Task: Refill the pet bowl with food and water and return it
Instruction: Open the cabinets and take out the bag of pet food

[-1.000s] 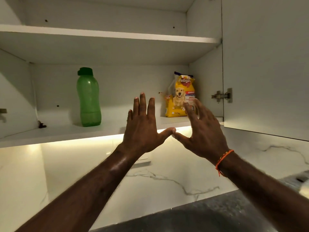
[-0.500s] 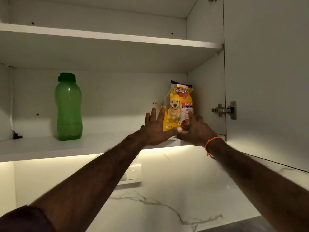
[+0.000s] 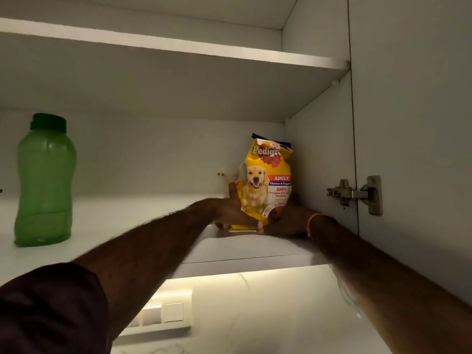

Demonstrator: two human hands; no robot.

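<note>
Hands up in the cupboard: left hand (image 3: pixel 229 210) and right hand (image 3: pixel 288 222) clamp the dog food bag (image 3: pixel 265 180), upright on the lower shelf (image 3: pixel 115 221), far right corner, well apart from the green bottle (image 3: pixel 44 182).

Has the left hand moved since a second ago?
Yes. The left hand has gone from below the shelf edge up onto it, now gripping the food bag opposite the right hand.
</note>
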